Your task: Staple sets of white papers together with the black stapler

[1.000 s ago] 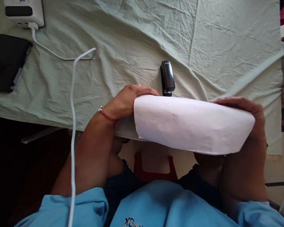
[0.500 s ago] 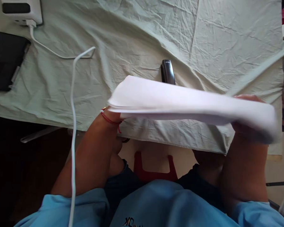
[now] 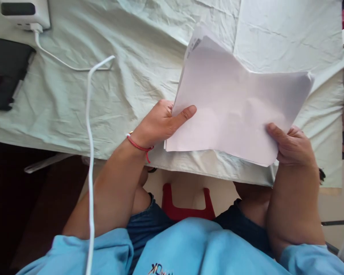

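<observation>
Pale green cloth (image 3: 126,95), creased all over, covers the tabletop and hangs over its near edge, and everything else can be placed from the stack of white paper sheets (image 3: 235,103) held above that edge. A second ago the stack was bowed into a hump between both hands with a black stapler showing just beyond it; half a second ago it was swinging edge-on; now it is opened flat toward the camera and tilted up, so the stapler is hidden behind it, and the sheets have fanned a little, a grey-printed corner peeking out at the upper left. That suggests the sheets are being squared or looked over rather than set down. The left hand (image 3: 160,124) grips the stack's lower left edge, thumb on the front and fingers closed behind it, a red thread at the wrist. The right hand (image 3: 292,147) pinches the lower right corner, thumb on top and fingers curled beneath. Far left of the stack lies a dark phone (image 3: 5,74), and beyond that a white charger block (image 3: 24,13), whose white cable (image 3: 88,152) loops across the cloth and runs toward the camera. No containers are in view.
</observation>
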